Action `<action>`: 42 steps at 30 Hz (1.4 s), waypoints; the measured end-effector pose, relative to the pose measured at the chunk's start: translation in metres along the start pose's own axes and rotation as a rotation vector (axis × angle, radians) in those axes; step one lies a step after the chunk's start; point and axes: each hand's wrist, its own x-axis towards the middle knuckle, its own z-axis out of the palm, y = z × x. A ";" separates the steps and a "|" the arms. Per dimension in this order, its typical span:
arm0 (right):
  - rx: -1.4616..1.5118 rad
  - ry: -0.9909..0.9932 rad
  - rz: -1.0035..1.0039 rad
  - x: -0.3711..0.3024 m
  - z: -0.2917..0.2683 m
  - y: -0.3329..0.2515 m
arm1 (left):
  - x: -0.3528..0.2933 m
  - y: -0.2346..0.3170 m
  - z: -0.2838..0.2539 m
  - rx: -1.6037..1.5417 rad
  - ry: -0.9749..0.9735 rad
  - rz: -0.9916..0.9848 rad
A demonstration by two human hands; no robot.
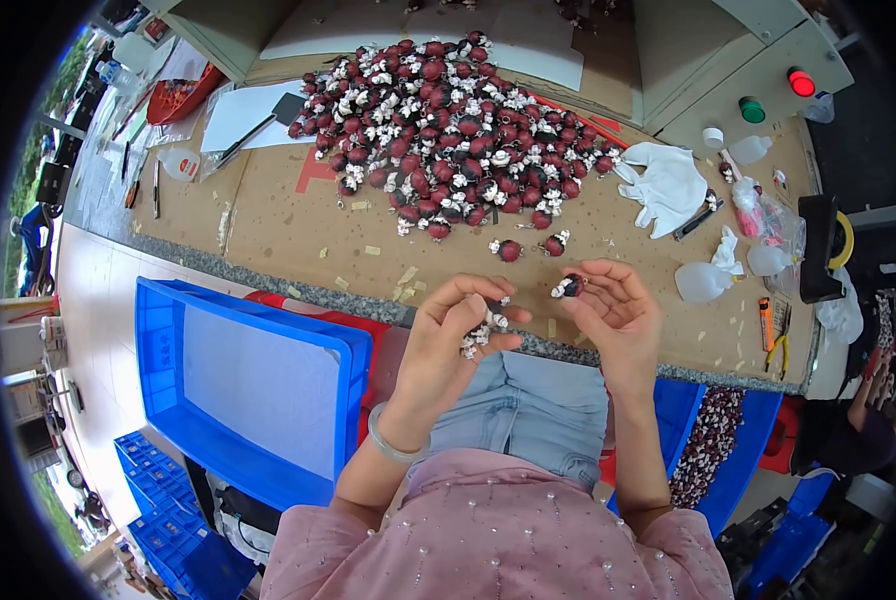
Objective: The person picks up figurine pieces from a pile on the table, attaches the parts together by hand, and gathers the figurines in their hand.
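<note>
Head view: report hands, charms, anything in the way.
Left hand: holding small, partly white charms. Right hand: holding one round dark-and-white charm. Two loose maroon charms lie between hands and large maroon heap.

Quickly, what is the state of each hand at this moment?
Left hand: partly closed, holding several small trinkets, white parts showing.
Right hand: fingers curled, holding one trinket at the fingertips.

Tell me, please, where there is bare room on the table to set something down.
The cardboard is mostly bare left of the maroon charm pile, nearer than the white paper, and between the white glove and the right hand. It is crowded at the pile and by the right-side bottles and pliers.
</note>
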 end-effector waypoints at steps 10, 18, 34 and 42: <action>0.011 -0.029 -0.096 -0.001 -0.004 0.009 | 0.002 -0.003 -0.003 -0.044 -0.059 -0.052; -0.098 -0.049 -0.208 0.002 -0.002 0.010 | 0.002 -0.002 0.000 0.044 -0.030 -0.013; -0.073 -0.145 0.061 -0.007 0.009 0.009 | 0.000 -0.003 0.000 0.325 -0.044 0.074; -0.259 -0.251 -0.116 -0.002 0.016 0.023 | -0.002 -0.011 -0.007 0.478 -0.079 0.184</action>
